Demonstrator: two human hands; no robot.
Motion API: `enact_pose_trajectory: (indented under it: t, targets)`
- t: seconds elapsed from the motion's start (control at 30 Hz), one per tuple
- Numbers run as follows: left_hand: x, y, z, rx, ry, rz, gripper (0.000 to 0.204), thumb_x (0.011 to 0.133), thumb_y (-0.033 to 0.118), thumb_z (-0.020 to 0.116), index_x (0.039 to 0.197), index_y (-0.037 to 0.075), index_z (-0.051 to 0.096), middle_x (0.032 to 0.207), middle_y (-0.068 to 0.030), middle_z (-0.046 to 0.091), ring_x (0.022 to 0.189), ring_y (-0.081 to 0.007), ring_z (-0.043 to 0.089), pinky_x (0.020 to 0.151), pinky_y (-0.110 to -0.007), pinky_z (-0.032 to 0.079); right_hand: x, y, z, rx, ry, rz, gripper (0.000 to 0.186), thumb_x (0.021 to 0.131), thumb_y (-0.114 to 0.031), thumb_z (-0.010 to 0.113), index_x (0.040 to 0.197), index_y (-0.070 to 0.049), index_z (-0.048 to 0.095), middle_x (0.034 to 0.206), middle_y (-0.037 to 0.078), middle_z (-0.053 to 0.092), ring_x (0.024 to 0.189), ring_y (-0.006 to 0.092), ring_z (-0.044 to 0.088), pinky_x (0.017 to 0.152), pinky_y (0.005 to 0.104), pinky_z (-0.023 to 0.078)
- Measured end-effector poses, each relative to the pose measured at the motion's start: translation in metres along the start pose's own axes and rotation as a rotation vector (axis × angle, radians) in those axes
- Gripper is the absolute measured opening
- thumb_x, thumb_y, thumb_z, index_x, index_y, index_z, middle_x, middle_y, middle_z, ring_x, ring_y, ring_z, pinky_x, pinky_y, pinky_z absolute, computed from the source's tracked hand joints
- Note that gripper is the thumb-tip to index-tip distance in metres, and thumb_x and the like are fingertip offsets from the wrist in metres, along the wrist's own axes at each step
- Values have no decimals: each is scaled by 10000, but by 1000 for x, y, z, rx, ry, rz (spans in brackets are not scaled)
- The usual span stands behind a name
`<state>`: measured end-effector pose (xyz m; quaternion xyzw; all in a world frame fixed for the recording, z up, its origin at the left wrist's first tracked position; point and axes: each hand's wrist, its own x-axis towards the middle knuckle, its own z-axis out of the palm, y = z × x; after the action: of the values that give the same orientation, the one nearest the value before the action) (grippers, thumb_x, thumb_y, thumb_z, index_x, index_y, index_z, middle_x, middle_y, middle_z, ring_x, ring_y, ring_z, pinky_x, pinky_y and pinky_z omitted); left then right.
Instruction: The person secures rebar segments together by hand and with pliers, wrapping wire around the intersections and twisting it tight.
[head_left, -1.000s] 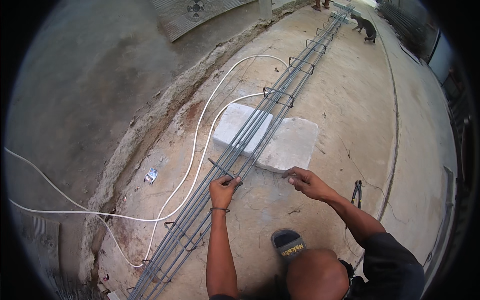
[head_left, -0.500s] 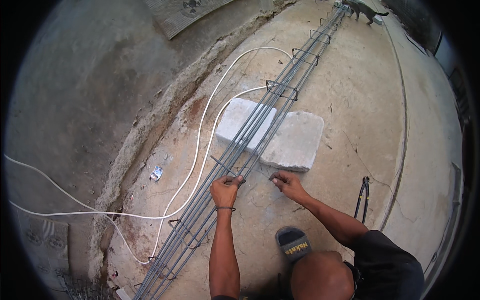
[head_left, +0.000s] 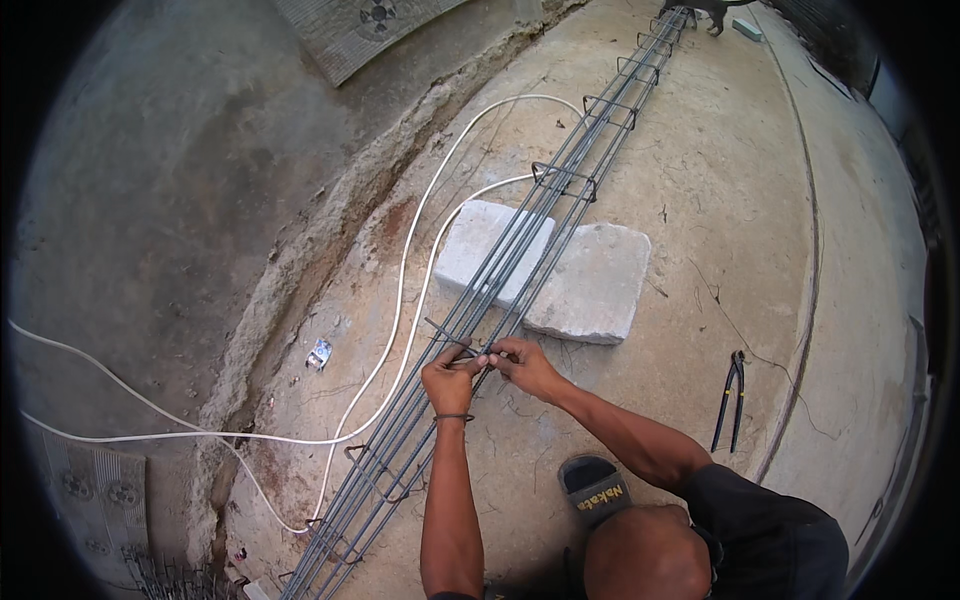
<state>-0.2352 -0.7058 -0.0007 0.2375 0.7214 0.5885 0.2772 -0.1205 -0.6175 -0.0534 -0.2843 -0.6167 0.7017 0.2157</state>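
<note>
A long cage of steel reinforcing bars point(head_left: 508, 255) runs diagonally from the lower left to the far end, with square stirrups point(head_left: 565, 182) around parts of it. At its near middle, my left hand point(head_left: 452, 380) is closed on a dark stirrup point(head_left: 440, 328) lying across the bars, one end sticking out to the left. My right hand point(head_left: 528, 368) meets the left fingertips at the right-hand bar, its fingers pinched together. Whatever lies between those fingertips is too small to make out.
Two pale blocks point(head_left: 592, 285) sit under the cage. A white hose or cable point(head_left: 408, 250) loops along its left side. Dark-handled pincers point(head_left: 730, 400) lie on the concrete to the right, near my sandal point(head_left: 592, 488). A dark animal point(head_left: 712, 14) stands at the far end.
My right hand has moved left, from apart beside the cage to touching the bar at my left fingertips. My left hand stays at the stirrup. At the far end the animal has moved left.
</note>
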Motion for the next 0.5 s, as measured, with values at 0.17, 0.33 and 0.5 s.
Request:
enact_pose_trajectory:
  t: [0.17, 0.33, 0.5]
  targets:
    - [-3, -14, 1, 19, 10, 41, 186, 752, -8, 738, 930, -48, 703, 829, -103, 691, 668, -132, 627, 578, -227, 501, -6, -1, 3, -222, 100, -306, 169, 844, -167, 684, 918, -16, 697, 720, 87, 582, 673, 209, 587, 614, 342, 460]
    - [-4, -12, -10, -29, -82, 47, 132, 798, 2, 696, 921, -45, 705, 877, -111, 693, 701, -150, 638, 588, -250, 524, -11, -14, 13, -346, 200, -322, 118, 790, -115, 697, 841, -9, 698, 729, 148, 596, 695, 309, 597, 638, 387, 464]
    - [6, 9, -28, -217, -288, -220, 181, 818, 83, 701, 983, 11, 717, 880, -95, 694, 692, -139, 633, 533, -248, 492, -11, -15, 13, -386, 252, -349, 85, 777, -75, 672, 812, 0, 689, 760, 170, 607, 726, 350, 605, 655, 426, 463]
